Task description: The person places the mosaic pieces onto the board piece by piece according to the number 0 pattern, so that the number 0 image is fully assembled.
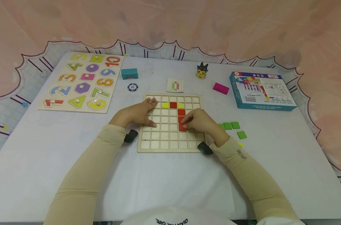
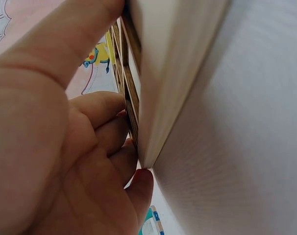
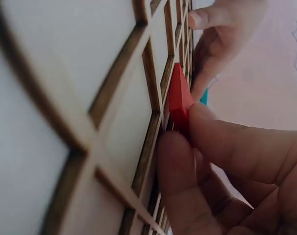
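Observation:
A wooden grid board (image 1: 165,144) lies in front of me. Thumb and index finger of my right hand (image 1: 200,121) pinch a red square tile (image 3: 177,98); in the right wrist view it stands tilted over the grid's ridges. Two yellow rounded pieces (image 1: 165,105) flank a red tile (image 1: 173,105) in an upper row, and more red tiles (image 1: 181,112) run down the column below the right one. My left hand (image 1: 138,112) rests on the board's left side with fingers spread, and its thumb reaches over the frame.
Several green tiles (image 1: 235,125) and a partly hidden yellow piece (image 1: 240,144) lie right of the board. Behind it are a pattern card (image 1: 175,85), poker chip (image 1: 132,87), teal block (image 1: 129,73), magenta block (image 1: 221,88) and figurine (image 1: 201,71). A number puzzle (image 1: 62,100) and box (image 1: 261,90) flank these.

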Demonstrator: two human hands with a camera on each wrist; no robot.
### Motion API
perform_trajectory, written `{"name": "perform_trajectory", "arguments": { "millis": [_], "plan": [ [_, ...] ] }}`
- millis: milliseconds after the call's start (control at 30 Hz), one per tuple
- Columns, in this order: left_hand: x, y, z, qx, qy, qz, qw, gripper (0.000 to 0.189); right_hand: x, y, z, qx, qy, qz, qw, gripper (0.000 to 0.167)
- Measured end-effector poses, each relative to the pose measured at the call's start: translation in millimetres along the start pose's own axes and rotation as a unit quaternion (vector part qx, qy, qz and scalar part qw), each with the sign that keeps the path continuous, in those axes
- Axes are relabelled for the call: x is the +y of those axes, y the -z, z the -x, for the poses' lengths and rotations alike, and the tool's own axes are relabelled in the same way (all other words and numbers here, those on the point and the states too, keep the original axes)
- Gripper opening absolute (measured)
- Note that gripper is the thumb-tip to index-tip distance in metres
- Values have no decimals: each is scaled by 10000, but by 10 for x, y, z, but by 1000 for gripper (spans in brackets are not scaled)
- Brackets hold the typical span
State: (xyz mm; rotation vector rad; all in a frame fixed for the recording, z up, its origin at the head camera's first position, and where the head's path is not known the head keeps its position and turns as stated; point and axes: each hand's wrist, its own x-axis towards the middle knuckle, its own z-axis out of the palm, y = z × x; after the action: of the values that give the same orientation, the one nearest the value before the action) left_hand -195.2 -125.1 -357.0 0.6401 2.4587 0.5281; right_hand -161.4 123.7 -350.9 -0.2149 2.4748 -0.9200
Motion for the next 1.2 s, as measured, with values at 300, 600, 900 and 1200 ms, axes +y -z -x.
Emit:
{"name": "perform_trajectory", "arguments": {
  "millis": [300,600,900,1200],
  "plan": [
    [1,14,5,-32,6,-28,10000,99,-73,-43,12,106,373,701,9968,7],
    [3,2,0,-75,-63,-88,9999,99,-36,88,94,143,376,672,9969,12],
    [21,6,16,-34,-15,-2,10000,99,260,467,255,261,101,677,9973,18],
    [1,5,12,-52,-7,26,10000,99,615,773,571,336,-376,599,9969,24]
  ]
}}
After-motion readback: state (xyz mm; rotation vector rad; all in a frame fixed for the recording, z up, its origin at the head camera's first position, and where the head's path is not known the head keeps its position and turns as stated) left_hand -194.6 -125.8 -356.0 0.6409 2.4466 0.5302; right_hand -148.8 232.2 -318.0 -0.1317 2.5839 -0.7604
